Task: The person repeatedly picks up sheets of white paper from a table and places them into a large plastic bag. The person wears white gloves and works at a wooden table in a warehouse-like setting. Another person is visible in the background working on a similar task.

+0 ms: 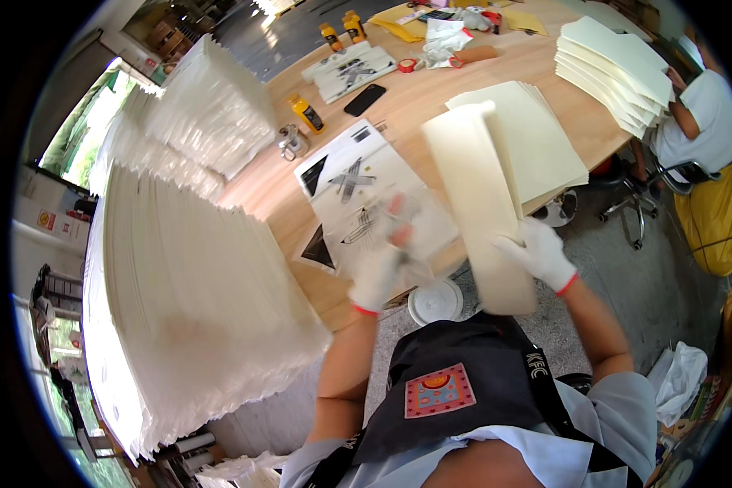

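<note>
My right hand [542,250], in a white glove with a red cuff, grips the edge of a long cream-coloured sheet [480,203]. The sheet stands tilted along the table's front edge, its top by a fanned stack of pale sheets [541,138]. My left hand [376,276], gloved the same way, is smeared by motion. It seems closed around a blurred thing with reddish parts [398,220], whose kind I cannot make out. Beneath that hand lie flat white sheets or bags printed with black drawings [354,175].
Tall stacks of white sheets [195,285] rise at my left. On the wooden table [423,89] are a phone [365,100], a yellow bottle [307,114], a metal-topped jar [293,142] and another pale stack [614,69]. A white-lidded bucket [435,302] stands below its edge. Another person [703,122] sits far right.
</note>
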The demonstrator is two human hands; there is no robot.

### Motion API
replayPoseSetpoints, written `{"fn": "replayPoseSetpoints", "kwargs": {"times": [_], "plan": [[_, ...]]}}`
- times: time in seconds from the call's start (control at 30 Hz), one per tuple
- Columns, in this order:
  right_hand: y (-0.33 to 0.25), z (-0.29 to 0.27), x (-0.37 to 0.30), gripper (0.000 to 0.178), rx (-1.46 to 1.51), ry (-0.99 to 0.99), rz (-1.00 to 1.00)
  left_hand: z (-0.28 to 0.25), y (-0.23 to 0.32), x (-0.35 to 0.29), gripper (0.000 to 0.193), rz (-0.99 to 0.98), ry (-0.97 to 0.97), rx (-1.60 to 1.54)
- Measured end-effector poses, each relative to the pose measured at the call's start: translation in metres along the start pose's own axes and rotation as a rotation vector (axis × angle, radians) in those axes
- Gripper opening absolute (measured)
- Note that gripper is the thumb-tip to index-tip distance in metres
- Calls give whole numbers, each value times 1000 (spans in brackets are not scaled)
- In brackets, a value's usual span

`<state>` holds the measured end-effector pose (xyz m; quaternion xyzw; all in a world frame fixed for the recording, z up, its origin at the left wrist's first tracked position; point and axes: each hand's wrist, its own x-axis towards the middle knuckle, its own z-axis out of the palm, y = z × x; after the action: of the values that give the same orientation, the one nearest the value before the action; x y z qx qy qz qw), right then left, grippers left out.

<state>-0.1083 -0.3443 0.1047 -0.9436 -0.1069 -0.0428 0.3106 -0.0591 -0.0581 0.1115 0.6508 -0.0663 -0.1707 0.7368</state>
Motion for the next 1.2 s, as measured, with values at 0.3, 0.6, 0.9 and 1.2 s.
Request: {"fn": "replayPoseSetpoints", "kwargs": {"times": [0.3, 0.6, 0.9, 1.2], "plan": [[-110, -9, 54, 29, -506, -664, -246, 3, 52, -49, 52, 332, -67, 549], [-59, 67, 99, 32, 390, -416, 13, 17, -30, -83, 35, 626, -8, 893], [-64, 108, 78, 30, -343, -183, -305, 73, -15, -18, 32, 535, -73, 669], [-48, 71, -8, 33, -372, 194, -84, 39, -76, -85, 14, 610, -49, 817]]}}
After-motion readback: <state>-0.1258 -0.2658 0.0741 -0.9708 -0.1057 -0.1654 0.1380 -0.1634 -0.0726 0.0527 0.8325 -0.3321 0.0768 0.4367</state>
